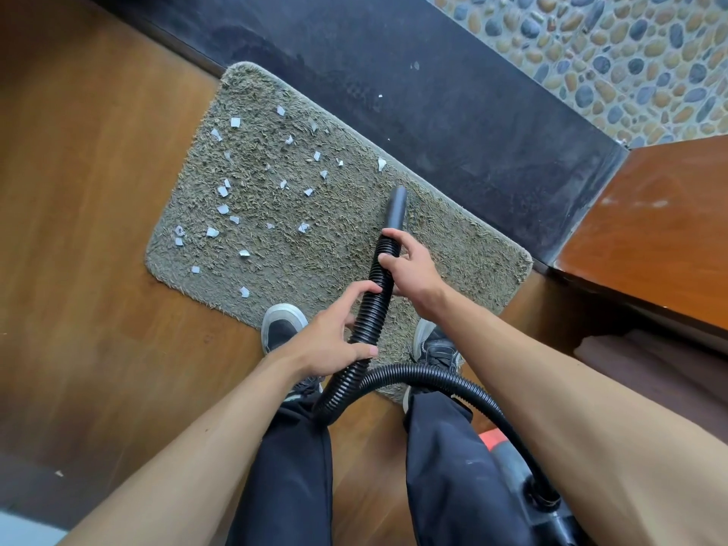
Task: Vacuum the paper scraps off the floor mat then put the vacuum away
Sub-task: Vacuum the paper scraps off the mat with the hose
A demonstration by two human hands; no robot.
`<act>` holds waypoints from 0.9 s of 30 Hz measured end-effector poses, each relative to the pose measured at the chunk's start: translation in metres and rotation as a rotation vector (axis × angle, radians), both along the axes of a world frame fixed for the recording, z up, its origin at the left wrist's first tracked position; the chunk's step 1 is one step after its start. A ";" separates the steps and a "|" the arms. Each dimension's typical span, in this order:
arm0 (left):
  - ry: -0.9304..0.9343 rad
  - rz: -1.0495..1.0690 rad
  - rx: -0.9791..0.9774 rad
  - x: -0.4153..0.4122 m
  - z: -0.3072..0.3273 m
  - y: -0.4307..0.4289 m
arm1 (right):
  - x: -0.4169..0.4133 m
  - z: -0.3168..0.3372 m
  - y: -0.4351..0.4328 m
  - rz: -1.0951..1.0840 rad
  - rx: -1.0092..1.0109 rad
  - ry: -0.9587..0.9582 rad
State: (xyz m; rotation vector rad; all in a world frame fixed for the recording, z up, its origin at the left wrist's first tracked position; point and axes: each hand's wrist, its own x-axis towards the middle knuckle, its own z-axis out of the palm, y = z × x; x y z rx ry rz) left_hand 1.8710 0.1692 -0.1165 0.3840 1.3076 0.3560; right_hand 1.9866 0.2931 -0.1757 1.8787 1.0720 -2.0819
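Note:
A grey shaggy floor mat (299, 246) lies on the wood floor, with several white paper scraps (223, 191) scattered over its left and middle parts. A black ribbed vacuum hose (372, 305) ends in a smooth black nozzle (396, 208) that points down at the mat's right side, where I see no scraps. My right hand (409, 269) grips the hose just behind the nozzle. My left hand (335, 340) holds the hose lower down. The hose loops back to the vacuum body (524, 478), red and black, mostly hidden behind my right leg.
My two shoes (281, 327) stand on the mat's near edge. A dark stone step (453, 112) runs along the mat's far side, with pebble flooring (630, 61) beyond. A brown wooden surface (662, 230) juts in at the right. One scrap (380, 96) lies on the step.

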 end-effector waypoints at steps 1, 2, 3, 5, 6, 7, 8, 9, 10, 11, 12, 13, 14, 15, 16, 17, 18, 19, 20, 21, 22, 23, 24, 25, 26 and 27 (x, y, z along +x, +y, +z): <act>-0.005 0.023 -0.008 -0.002 -0.001 0.000 | -0.004 0.000 0.001 0.019 0.004 0.008; -0.005 0.043 -0.011 -0.003 -0.002 -0.001 | -0.007 -0.001 0.003 0.032 0.005 0.014; -0.002 0.060 -0.011 -0.005 -0.004 -0.001 | -0.011 -0.001 0.006 0.044 0.007 0.019; 0.001 0.087 -0.002 -0.009 -0.007 0.000 | -0.019 -0.001 0.011 0.077 0.026 0.019; 0.000 0.094 0.001 -0.011 -0.009 0.002 | -0.022 -0.002 0.014 0.089 0.038 0.019; -0.007 0.101 0.001 -0.013 -0.010 0.004 | -0.025 -0.003 0.016 0.096 0.048 0.017; -0.020 0.111 -0.004 -0.014 -0.011 0.006 | -0.028 -0.005 0.017 0.103 0.058 0.012; -0.036 0.121 -0.006 -0.016 -0.011 0.008 | -0.031 -0.005 0.019 0.112 0.068 0.003; -0.047 0.128 -0.008 -0.017 -0.011 0.009 | -0.033 -0.006 0.019 0.123 0.079 -0.007; -0.052 0.131 -0.009 -0.018 -0.010 0.009 | -0.034 -0.007 0.020 0.132 0.088 -0.014; -0.055 0.132 -0.010 -0.020 -0.010 0.008 | -0.035 -0.007 0.020 0.138 0.097 -0.019; -0.059 0.133 -0.008 -0.021 -0.010 0.007 | -0.036 -0.007 0.020 0.140 0.101 -0.017; -0.060 0.138 -0.008 -0.022 -0.009 0.006 | -0.036 -0.007 0.019 0.140 0.101 -0.009; -0.056 0.144 -0.005 -0.023 -0.008 0.004 | -0.038 -0.007 0.018 0.138 0.096 0.004; -0.044 0.147 -0.001 -0.023 -0.008 0.001 | -0.039 -0.006 0.016 0.138 0.091 0.014; -0.026 0.148 0.005 -0.023 -0.007 -0.001 | -0.041 -0.006 0.015 0.142 0.090 0.020; -0.008 0.146 0.009 -0.024 -0.007 -0.004 | -0.043 -0.006 0.014 0.146 0.089 0.017; 0.001 0.143 0.012 -0.025 -0.007 -0.006 | -0.044 -0.006 0.013 0.147 0.086 0.012; 0.003 0.135 0.015 -0.027 -0.008 -0.008 | -0.046 -0.006 0.013 0.142 0.078 0.007; 0.000 0.122 0.017 -0.028 -0.008 -0.010 | -0.046 -0.006 0.013 0.134 0.067 0.007; -0.005 0.106 0.019 -0.030 -0.008 -0.010 | -0.046 -0.006 0.012 0.125 0.058 0.007; -0.008 0.092 0.021 -0.032 -0.009 -0.010 | -0.046 -0.006 0.012 0.117 0.054 0.006; -0.009 0.081 0.024 -0.034 -0.009 -0.008 | -0.045 -0.005 0.013 0.110 0.054 0.001; -0.006 0.066 0.028 -0.035 -0.009 -0.007 | -0.044 -0.005 0.013 0.103 0.057 -0.008; 0.003 0.044 0.035 -0.036 -0.009 -0.005 | -0.043 -0.005 0.014 0.100 0.062 -0.015; 0.016 0.014 0.043 -0.036 -0.008 -0.003 | -0.042 -0.005 0.015 0.104 0.068 -0.021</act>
